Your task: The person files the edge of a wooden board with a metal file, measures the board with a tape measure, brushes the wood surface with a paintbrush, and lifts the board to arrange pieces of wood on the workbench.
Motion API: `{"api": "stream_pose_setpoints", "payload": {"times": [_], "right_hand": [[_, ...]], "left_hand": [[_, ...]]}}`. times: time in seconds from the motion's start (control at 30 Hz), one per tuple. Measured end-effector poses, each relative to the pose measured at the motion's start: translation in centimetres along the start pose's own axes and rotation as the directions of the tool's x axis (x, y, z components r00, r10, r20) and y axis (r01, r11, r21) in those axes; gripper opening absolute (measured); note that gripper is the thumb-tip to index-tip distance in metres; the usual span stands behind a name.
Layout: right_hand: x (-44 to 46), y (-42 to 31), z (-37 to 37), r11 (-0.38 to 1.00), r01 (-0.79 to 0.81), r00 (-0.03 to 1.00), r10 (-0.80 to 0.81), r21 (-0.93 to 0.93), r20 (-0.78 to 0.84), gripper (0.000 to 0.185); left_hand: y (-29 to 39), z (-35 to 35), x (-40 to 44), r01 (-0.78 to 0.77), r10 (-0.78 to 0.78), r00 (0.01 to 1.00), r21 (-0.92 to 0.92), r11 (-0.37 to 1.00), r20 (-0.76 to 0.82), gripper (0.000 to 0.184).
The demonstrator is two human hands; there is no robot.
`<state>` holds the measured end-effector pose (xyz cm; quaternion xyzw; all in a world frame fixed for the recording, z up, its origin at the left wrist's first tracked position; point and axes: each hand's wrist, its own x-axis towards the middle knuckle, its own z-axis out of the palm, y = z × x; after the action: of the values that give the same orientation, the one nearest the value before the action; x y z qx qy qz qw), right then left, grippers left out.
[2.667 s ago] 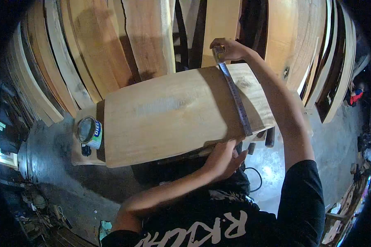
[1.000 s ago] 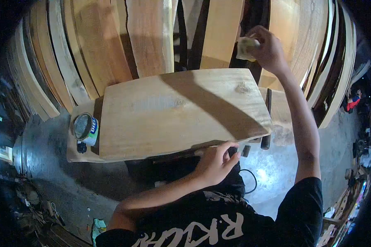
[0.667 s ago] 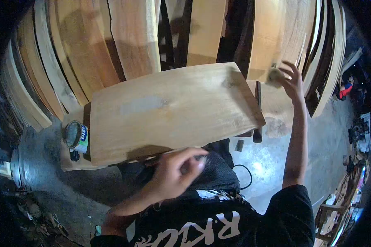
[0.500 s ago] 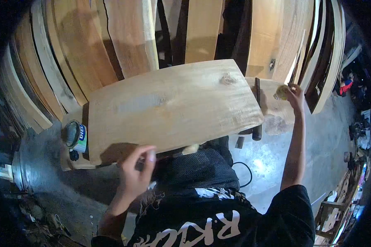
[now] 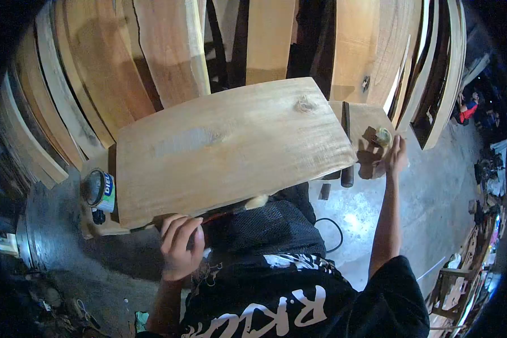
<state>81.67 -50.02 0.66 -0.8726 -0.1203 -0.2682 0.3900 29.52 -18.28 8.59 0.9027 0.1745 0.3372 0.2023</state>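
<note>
My left hand [image 5: 181,248] is at the near edge of a wide, pale wooden board [image 5: 231,152], its fingers curled at the handle end of a paintbrush [image 5: 225,213]. The brush lies along that edge, its pale bristles pointing right, above my lap. My right hand [image 5: 397,156] is beyond the board's right end, fingers stretched out beside a small round container [image 5: 383,137] with yellowish contents. The container sits on a lower wooden surface [image 5: 352,108], close to my fingertips. A narrow gap seems to lie between them.
A labelled paint can [image 5: 100,188] stands left of the board, with a small dark object [image 5: 98,217] before it. A dark bar [image 5: 347,143] runs along the board's right end. Tall planks [image 5: 270,42] lean behind. A person in red [image 5: 466,110] is far right.
My right hand has lowered the round container onto the wooden surface and its fingers have come off it. My left hand has dropped to the brush handle. The view has shifted slightly.
</note>
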Motion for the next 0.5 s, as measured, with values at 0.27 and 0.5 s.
{"api": "stream_pose_setpoints", "payload": {"times": [0.27, 0.5], "right_hand": [[-10.1, -12.9, -4.9, 0.995, -0.026, 0.678, -0.050, 0.092, 0.733, 0.055], [-10.1, -11.5, -2.6, 0.985, -0.174, 0.659, 0.115, 0.002, 0.743, 0.062]], "left_hand": [[-2.1, 1.0, -4.5, 0.118, -0.120, 0.989, 0.021, 0.993, 0.083, 0.039], [-3.4, 3.2, -5.8, 0.257, -0.271, 0.957, 0.131, 0.957, 0.106, 0.053]]}}
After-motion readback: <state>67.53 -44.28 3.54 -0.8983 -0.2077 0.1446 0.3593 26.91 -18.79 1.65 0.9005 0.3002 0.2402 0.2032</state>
